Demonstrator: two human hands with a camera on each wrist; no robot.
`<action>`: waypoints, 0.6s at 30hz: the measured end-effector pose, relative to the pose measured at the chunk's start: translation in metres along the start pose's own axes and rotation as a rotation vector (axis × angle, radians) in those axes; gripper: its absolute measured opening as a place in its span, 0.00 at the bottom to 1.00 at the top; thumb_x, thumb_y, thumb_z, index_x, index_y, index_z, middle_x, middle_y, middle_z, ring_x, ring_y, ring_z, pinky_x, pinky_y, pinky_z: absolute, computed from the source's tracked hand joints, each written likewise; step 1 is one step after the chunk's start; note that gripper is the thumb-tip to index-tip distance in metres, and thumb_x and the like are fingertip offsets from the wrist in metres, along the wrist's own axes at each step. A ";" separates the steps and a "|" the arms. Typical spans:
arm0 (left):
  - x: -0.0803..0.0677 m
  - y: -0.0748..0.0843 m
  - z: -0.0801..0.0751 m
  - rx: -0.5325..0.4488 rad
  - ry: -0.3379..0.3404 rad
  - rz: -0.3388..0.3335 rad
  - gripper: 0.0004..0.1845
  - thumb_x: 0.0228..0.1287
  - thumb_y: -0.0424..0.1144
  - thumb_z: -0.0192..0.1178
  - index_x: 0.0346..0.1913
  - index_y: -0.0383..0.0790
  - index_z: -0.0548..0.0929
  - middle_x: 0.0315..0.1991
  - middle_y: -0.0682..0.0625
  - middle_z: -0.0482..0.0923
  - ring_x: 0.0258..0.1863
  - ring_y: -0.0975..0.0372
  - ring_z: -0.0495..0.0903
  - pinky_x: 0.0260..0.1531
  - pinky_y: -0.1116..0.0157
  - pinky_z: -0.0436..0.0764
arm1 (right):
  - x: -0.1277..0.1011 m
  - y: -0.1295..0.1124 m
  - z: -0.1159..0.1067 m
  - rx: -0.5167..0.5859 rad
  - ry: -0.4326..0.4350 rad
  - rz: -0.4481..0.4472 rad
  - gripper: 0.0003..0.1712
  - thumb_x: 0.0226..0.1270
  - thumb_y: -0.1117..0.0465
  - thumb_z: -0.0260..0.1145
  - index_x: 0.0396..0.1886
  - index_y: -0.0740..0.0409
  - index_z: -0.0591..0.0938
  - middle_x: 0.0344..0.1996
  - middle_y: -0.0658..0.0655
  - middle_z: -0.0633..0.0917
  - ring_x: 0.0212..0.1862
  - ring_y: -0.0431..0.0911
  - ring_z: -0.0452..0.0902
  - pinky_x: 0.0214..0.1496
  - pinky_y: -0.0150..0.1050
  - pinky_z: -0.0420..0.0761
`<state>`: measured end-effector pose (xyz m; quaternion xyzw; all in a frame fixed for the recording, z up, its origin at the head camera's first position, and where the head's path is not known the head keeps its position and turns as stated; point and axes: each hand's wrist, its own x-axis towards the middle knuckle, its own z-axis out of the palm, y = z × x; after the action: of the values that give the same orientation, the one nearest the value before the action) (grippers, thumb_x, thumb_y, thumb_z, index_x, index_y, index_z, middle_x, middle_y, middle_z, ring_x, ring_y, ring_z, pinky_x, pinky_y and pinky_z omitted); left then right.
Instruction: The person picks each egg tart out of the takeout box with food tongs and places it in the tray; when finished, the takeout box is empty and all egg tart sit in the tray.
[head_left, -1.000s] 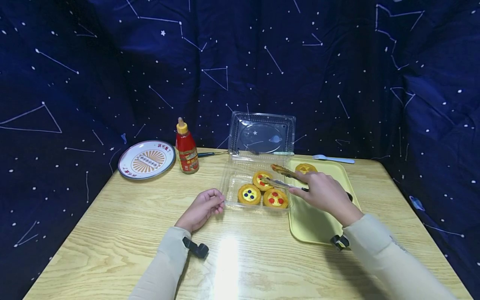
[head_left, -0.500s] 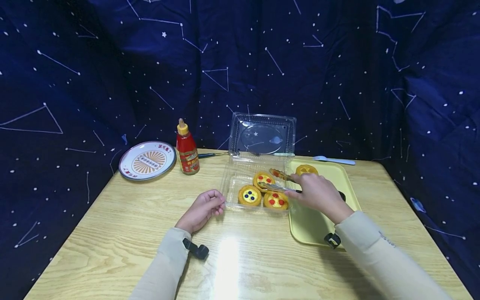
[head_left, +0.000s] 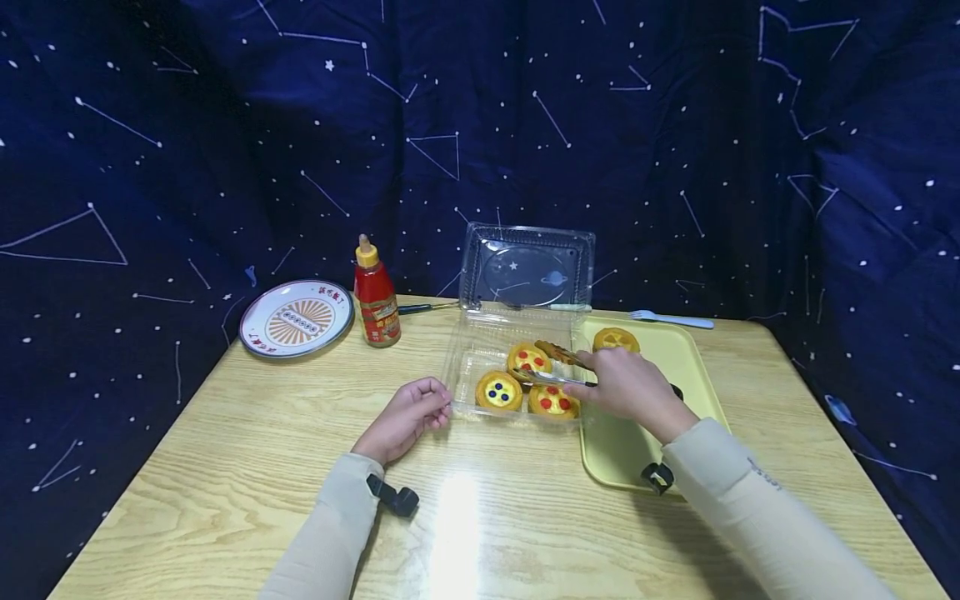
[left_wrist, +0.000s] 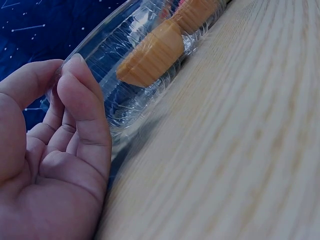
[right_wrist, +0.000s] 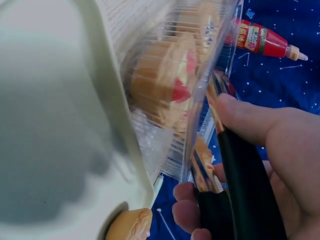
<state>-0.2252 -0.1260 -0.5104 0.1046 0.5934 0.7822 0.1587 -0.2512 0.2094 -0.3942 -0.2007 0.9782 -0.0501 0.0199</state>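
**Tongs positioned over tart in clear container: slip and crush hazards**

The right hand [head_left: 630, 385] is wrapped round the black handles of a pair of tongs [head_left: 558, 364]. The tong arms stand apart and straddle the rear red-dotted tart [head_left: 528, 359]; contact with the tart cannot be confirmed. That tart sits in the clear plastic container [head_left: 480, 350] with a blue-dotted tart [head_left: 498, 389] and a second red-dotted tart [head_left: 552, 401] in front of it. One further tart [head_left: 615, 339] lies at the far end of the yellow tray [head_left: 690, 367], just beside the container.

The left hand [head_left: 402, 419] rests on the desk [head_left: 300, 450] with its fingers loosely curled and holding nothing; the fingertips [left_wrist: 75, 65] touch the container's near-left corner.

Likely faults, as judgements:
- Over-squeezing the tongs could crack the tart shell.
- A light or off-centre squeeze could let the tart tip and drop onto its neighbours.
- The thin container may slide or lift with the tart, because the left hand only touches it and does not clamp it.
- The near tong arm runs close above the front red-dotted tart and may scrape its topping.
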 end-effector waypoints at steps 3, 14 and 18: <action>0.000 0.000 0.000 0.004 0.000 0.000 0.05 0.74 0.32 0.54 0.39 0.34 0.75 0.31 0.47 0.77 0.27 0.64 0.77 0.27 0.71 0.76 | 0.002 -0.001 0.000 0.007 -0.020 0.007 0.37 0.62 0.38 0.69 0.61 0.59 0.80 0.50 0.67 0.83 0.35 0.54 0.80 0.26 0.51 0.77; 0.001 -0.001 -0.002 -0.003 0.007 -0.001 0.04 0.74 0.31 0.52 0.39 0.34 0.74 0.31 0.46 0.76 0.27 0.64 0.77 0.26 0.72 0.76 | 0.007 -0.010 -0.001 -0.024 -0.044 0.026 0.36 0.63 0.38 0.68 0.61 0.58 0.80 0.46 0.65 0.84 0.34 0.53 0.78 0.25 0.48 0.76; 0.000 -0.001 -0.001 -0.005 0.001 -0.001 0.04 0.74 0.31 0.52 0.39 0.33 0.74 0.31 0.45 0.76 0.27 0.64 0.77 0.26 0.72 0.76 | 0.007 -0.011 0.002 -0.041 -0.034 0.026 0.36 0.63 0.38 0.68 0.61 0.59 0.80 0.45 0.64 0.85 0.33 0.53 0.78 0.24 0.47 0.76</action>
<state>-0.2261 -0.1269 -0.5116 0.1038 0.5914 0.7837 0.1590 -0.2530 0.1960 -0.3947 -0.1892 0.9810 -0.0261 0.0332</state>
